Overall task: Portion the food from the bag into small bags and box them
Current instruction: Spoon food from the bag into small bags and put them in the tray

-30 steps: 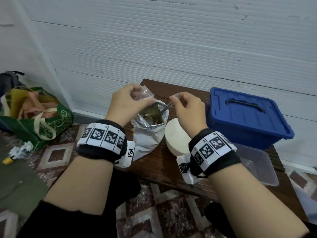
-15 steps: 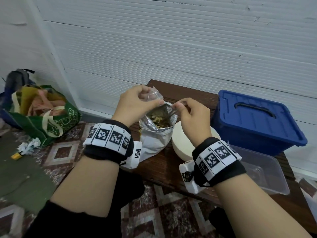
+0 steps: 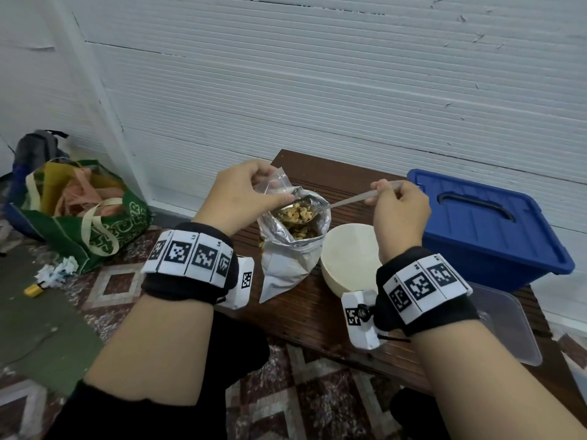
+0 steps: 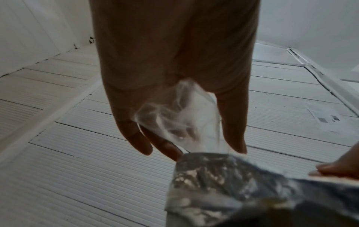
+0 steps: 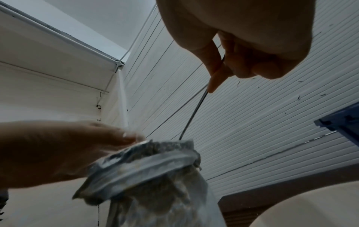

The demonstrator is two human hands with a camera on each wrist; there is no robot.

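A silver foil food bag [image 3: 287, 258] stands open on the brown table [image 3: 305, 319], with pale brown pieces inside. My left hand [image 3: 244, 192] pinches a small clear plastic bag [image 3: 273, 185] just above the foil bag's left rim; the clear bag [image 4: 180, 116] hangs between my fingers [image 4: 136, 138]. My right hand [image 3: 397, 208] grips the handle of a metal spoon [image 3: 346, 201]. The spoon's bowl, heaped with food [image 3: 297, 214], hovers over the foil bag's mouth. The thin handle [image 5: 196, 110] runs down behind the foil bag [image 5: 153, 176].
A cream bowl [image 3: 349, 258] sits right of the foil bag. A blue lidded box [image 3: 482, 223] stands at the table's right, a clear plastic container [image 3: 508, 325] in front of it. A green tote bag [image 3: 92, 217] and paper scraps lie on the floor left.
The spoon has risen out of the foil bag loaded with food. My right hand has moved up and to the right. The left hand keeps its pinch on the clear bag.
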